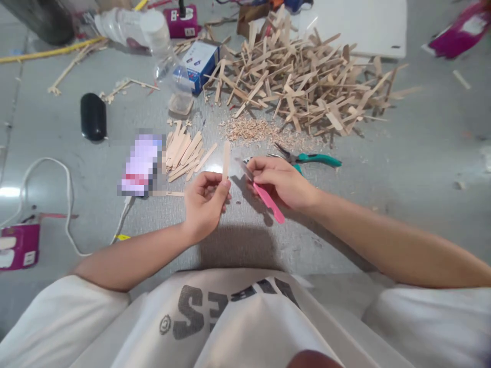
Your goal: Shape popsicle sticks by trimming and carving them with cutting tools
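Observation:
My left hand point(205, 202) pinches a flat wooden craft stick point(226, 159) upright by its lower end. Just to its right, my right hand point(282, 181) grips a pink-handled utility knife point(268, 200), its blade end pointing up-left toward the stick. A small heap of loose plain sticks point(184, 152) lies on the grey surface left of my hands. Wood shavings point(255, 130) are scattered beyond the hands.
A big pile of glued stick crosses point(303, 84) fills the far centre. Green-handled pliers point(310, 159) lie behind my right hand. A phone point(140, 164) with a white cable point(69, 204), a black object point(93, 116), a plastic bottle point(169, 66) and a blue box point(201, 61) sit to the left.

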A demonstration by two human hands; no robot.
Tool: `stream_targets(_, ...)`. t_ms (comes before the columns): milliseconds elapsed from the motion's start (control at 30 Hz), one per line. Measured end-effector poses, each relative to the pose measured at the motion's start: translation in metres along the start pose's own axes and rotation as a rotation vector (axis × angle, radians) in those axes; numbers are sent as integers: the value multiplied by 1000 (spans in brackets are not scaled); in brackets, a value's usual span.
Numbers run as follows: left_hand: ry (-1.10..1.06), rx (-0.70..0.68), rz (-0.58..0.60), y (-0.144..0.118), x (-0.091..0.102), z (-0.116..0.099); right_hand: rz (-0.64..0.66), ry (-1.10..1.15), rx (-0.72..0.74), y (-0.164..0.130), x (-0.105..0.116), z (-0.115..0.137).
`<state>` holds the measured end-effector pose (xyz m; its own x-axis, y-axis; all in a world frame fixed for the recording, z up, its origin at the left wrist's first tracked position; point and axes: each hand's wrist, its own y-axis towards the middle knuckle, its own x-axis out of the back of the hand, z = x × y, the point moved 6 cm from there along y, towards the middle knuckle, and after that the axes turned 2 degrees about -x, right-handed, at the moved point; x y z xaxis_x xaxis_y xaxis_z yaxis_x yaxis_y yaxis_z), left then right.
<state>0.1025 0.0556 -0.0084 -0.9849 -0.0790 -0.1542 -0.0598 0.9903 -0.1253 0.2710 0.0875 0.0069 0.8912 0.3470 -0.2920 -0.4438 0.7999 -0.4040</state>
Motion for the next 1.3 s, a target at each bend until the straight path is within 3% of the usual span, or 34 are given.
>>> stream_targets(100,15,47,-11,1,2,0,34,59,21,8,-15,-12)
stream_targets(267,43,52,-32,1,2,-1,30,73,213,8,-19,-14)
stream_targets(567,198,-128,49,-5,-1,-9,47,-120,103,-8,-6,-17)
stream_targets(767,236,-114,67,-7,-1,-8,3,-193,166,-8,-5,-12)
stream_targets(1300,335,-193,104,-9,-2,-8,10,-157,152,-10,-8,-17)
